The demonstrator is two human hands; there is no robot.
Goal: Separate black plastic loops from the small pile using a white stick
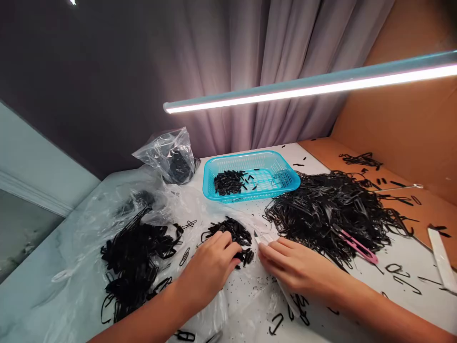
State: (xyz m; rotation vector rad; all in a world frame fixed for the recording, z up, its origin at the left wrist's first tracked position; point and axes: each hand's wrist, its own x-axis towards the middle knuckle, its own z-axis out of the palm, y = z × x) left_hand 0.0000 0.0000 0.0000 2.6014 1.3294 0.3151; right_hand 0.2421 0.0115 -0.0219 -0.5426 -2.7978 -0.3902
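My right hand [293, 264] is closed around a white utility knife [288, 300]; its pointed tip shows past my fingers and its handle runs out below the palm. Just left of it, my left hand [214, 259] has its fingers bent together over the near side of a small pile of short black pieces [232, 228]. Whatever those fingertips pinch is hidden. Between the hands lie a few more short pieces [246, 257]. Clear plastic sheeting [203, 209] spreads under the pile, and black crumbs dot the white surface beside it.
A blue basket [252, 196] holds short black pieces. A big heap of thin black loops [321, 214] lies right, with a pink utility knife [357, 245] on it. Another black heap [132, 267] is left, near a clear bag [171, 157]. A lit tube lamp [307, 90] hangs above.
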